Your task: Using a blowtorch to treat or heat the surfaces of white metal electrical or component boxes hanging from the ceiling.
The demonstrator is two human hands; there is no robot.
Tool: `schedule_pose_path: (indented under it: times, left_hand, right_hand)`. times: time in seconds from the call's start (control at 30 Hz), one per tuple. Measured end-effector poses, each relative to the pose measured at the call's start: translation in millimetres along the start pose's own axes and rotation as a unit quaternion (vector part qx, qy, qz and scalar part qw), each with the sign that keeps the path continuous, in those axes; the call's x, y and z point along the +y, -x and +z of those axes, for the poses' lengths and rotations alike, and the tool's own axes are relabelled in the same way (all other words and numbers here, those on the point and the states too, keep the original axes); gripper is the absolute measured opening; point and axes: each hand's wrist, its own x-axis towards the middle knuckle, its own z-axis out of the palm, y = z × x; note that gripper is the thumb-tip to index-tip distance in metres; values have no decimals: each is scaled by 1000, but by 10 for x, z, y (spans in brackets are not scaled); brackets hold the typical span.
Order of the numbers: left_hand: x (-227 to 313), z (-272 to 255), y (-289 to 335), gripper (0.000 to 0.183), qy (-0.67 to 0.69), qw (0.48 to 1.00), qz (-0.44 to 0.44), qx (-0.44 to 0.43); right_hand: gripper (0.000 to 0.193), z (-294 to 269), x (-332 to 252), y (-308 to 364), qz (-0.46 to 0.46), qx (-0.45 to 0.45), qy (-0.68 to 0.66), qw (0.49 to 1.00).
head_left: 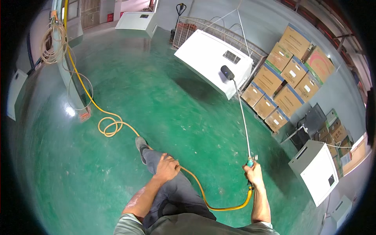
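My right hand [253, 174] grips the handle of a long-handled gas torch [243, 117], its fingers wrapped round it just below a teal valve. The thin metal rod rises away from me to a black cylindrical head. That head stands in front of a white metal cabinet [203, 55], which hangs tilted from wires and has a small dark panel. No flame shows at the head. A yellow hose [229, 208] runs from the handle across to my left. On my bent left leg [182, 192] rests my left hand [167, 167], its fingers spread and holding nothing.
The hose loops over the green floor [78, 156] past my left shoe to a post [70, 86] with coiled cable. Cardboard boxes [290, 102] stand stacked behind a wire cage [188, 33]. Another white cabinet [315, 168] hangs at right, near a black chair [313, 119].
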Motion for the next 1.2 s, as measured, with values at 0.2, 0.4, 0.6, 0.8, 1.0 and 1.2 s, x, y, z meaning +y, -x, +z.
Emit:
schedule_pose_path:
  times: [0.2, 0.4, 0.6, 0.8, 1.0, 1.2]
  left_hand:
    - [-69, 37, -125, 17, 26, 998, 23, 51]
    - [-56, 50, -108, 14, 39, 997, 21, 62]
    - [-75, 30, -51, 13, 51, 995, 29, 83]
    - [-64, 32, -57, 14, 51, 994, 33, 96]
    - [-45, 18, -71, 15, 51, 994, 28, 92]
    - [-58, 16, -50, 14, 54, 993, 27, 105]
  right_hand:
    - [25, -271, -749, -573, -27, 30, 49, 998]
    - [31, -338, -1034, -873, -45, 65, 100, 992]
    - [40, -275, -1205, -601, -29, 23, 151, 988]
    - [43, -192, -1345, -359, -47, -20, 207, 977]
    - [47, -91, -1436, -432, -87, -13, 259, 962]
    - [43, -49, -1577, -448, -77, -28, 270, 959]
